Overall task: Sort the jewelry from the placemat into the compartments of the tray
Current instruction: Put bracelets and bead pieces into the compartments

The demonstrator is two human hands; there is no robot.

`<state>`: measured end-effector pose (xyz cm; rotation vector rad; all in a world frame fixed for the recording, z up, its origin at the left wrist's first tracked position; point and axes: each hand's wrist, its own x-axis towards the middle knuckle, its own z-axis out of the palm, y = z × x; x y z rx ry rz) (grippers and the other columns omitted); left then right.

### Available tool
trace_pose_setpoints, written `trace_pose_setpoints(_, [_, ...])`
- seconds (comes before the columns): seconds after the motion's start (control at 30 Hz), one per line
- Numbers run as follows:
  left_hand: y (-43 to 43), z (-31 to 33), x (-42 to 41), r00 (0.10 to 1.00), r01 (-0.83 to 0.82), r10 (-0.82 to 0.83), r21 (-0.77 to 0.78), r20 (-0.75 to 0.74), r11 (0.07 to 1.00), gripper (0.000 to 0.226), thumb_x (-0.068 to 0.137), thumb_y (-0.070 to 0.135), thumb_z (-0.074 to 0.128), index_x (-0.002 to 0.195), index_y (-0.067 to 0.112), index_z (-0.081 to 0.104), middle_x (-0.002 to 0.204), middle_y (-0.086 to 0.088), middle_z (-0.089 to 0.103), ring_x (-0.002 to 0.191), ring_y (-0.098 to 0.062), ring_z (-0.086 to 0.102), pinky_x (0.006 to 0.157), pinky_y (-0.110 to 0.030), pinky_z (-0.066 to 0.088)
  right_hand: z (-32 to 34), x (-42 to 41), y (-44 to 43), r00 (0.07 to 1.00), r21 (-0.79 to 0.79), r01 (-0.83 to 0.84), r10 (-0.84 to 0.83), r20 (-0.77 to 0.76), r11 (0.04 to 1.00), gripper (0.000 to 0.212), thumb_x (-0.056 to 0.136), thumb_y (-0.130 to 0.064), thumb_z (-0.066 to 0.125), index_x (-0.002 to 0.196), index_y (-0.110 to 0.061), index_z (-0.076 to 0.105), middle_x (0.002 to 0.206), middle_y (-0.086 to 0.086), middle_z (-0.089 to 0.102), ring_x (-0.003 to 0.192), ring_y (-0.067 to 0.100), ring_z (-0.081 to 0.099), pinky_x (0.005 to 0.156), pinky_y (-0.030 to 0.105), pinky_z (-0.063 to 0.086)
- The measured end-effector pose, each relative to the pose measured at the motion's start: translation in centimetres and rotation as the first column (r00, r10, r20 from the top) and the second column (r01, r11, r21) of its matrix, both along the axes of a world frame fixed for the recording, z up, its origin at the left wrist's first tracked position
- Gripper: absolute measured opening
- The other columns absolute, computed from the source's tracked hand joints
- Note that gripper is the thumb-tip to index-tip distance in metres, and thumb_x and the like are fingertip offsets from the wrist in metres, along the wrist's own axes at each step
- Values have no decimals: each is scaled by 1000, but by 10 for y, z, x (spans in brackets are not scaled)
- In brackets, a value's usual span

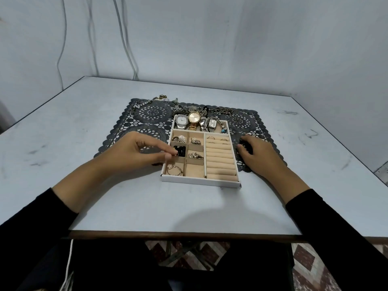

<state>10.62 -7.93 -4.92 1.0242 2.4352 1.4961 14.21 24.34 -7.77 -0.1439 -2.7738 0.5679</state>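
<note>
Black sleeves (42, 217) are seen at the bottom corners, with both forearms extended over the desk (126, 202).

1. Left hand (136, 152): it is positioned at the left wall of the tray (199, 181). The thumb and forefinger are drawn narrowly together on the black beads (181, 149), which are located in the middle compartment of the tray's left column. The remaining fingers are curled under the palm.

2. Right hand (260, 156): it is laid palm down on the placemat (151, 116), just beside the tray's right wall. The fingers are bent downward onto the dark lace. Whether anything is held beneath them cannot be told.

3. Tray: it is set partly on the placemat, with its near edge on the bare desk. The contents are distributed as follows:
- Far compartment: several watches (194, 119) are laid side by side.
- Left columns: silver pieces (179, 139) are stored in the far left cell, pearl earrings (195, 155) in the cell to the right of the beads, and a gold ring (175, 170) in the near left cell.
- Right section: a few rings (216, 139) are seated between the far cushion rolls.

4. Unsorted jewelry: chains (142, 104) and further tangled pieces (224, 111) are located along the far edge of the placemat, behind the tray.
</note>
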Motion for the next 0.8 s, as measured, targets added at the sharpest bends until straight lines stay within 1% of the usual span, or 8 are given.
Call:
trace_pose_setpoints(0.13, [4, -6, -12, 989, -150, 151, 84, 2, 985, 19, 92, 18, 65, 109, 21, 72, 105, 8, 73, 100, -5, 67, 84, -15, 49, 2, -5, 2, 1000, -28, 25, -25, -7, 999, 37, 96, -28, 51, 128, -10, 55, 124, 7, 61, 115, 22, 53, 82, 19, 31])
trace_pose_setpoints(0.23, [3, -14, -35, 933, -301, 274, -88, -234, 950, 23, 96, 25, 59, 118, 29, 65, 115, 15, 67, 104, -2, 61, 82, -8, 42, 3, -13, 7, 999, -37, 42, -43, -11, 998, 37, 96, -29, 51, 128, -10, 54, 123, 7, 61, 114, 22, 53, 80, 19, 30])
trace_pose_setpoints(0.3, [2, -21, -53, 905, -354, 275, -217, -324, 910, 31, 97, 26, 56, 128, 28, 58, 127, 9, 59, 112, -10, 56, 88, -17, 40, 3, -21, 12, 999, -48, 43, -44, -14, 998, 38, 96, -28, 51, 129, -9, 53, 124, 8, 61, 114, 23, 53, 83, 21, 32])
trace_pose_setpoints(0.33, [1, -24, -62, 903, -364, 262, -283, -340, 887, 36, 98, 28, 54, 134, 25, 53, 136, 5, 54, 121, -14, 52, 95, -22, 38, 3, -25, 14, 999, -51, 43, -44, -12, 998, 39, 96, -28, 51, 130, -9, 53, 124, 9, 60, 115, 23, 53, 85, 23, 34])
trace_pose_setpoints(0.4, [2, -28, -77, 905, -388, 259, -404, -337, 829, 46, 99, 35, 49, 143, 24, 44, 153, -1, 36, 139, -21, 37, 111, -33, 31, 4, -34, 20, 999, -45, 46, -46, -6, 998, 41, 96, -29, 51, 131, -7, 51, 126, 10, 59, 116, 24, 53, 90, 26, 37])
trace_pose_setpoints(0.47, [5, -28, -92, 904, -407, 269, -478, -333, 778, 53, 100, 40, 45, 149, 24, 35, 161, -4, 22, 146, -24, 24, 119, -39, 21, 4, -45, 25, 999, -44, 51, -51, -3, 998, 44, 96, -29, 51, 133, -6, 49, 129, 11, 57, 118, 25, 52, 95, 29, 38])
trace_pose_setpoints(0.63, [18, -27, -128, 901, -422, 248, -588, -356, 690, 60, 101, 47, 34, 155, 26, 19, 164, -4, 8, 151, -26, 7, 123, -41, 7, 5, -79, 33, 998, -29, 56, -55, 24, 998, 48, 96, -32, 50, 137, -8, 45, 136, 10, 53, 124, 25, 48, 100, 32, 37])
trace_pose_setpoints(0.8, [30, -27, -165, 895, -432, 235, -601, -380, 673, 60, 101, 48, 32, 156, 28, 15, 164, -4, 5, 151, -25, 4, 123, -41, 5, 5, -113, 35, 1000, -30, 16, -15, 24, 999, 50, 97, -33, 48, 141, -11, 42, 143, 7, 47, 131, 23, 42, 106, 31, 32])
